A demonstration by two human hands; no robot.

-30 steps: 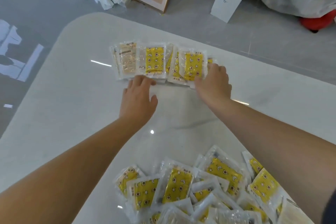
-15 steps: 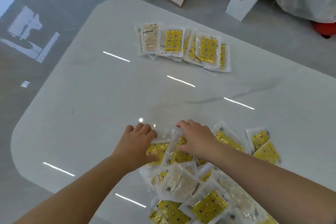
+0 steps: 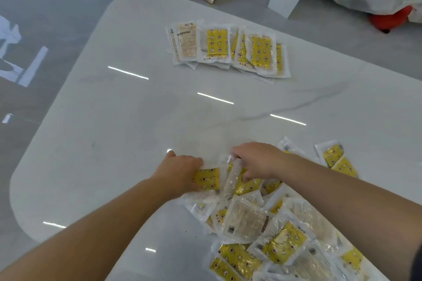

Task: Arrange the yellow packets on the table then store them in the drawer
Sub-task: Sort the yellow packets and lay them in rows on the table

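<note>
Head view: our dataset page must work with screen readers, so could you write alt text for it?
A person's left hand and right hand each grip a packet from a loose heap of yellow-printed clear plastic packets on the near side of a glossy white table. Farther away lies a neat overlapping row of the same packets.

left hand (image 3: 180,173) and right hand (image 3: 258,161) withdrawn from far row (image 3: 228,48), now gripping near pile (image 3: 249,221)

White marbled surface (image 3: 114,143), rounded corners, strip lights glinting off it. At twelve o'clock, a neat row of yellow packets (image 3: 228,49), overlapping side by side. Down at five o'clock, the loose packets (image 3: 247,221) in a jumbled heap, some face down, two strays (image 3: 335,158) out at three o'clock.
</note>
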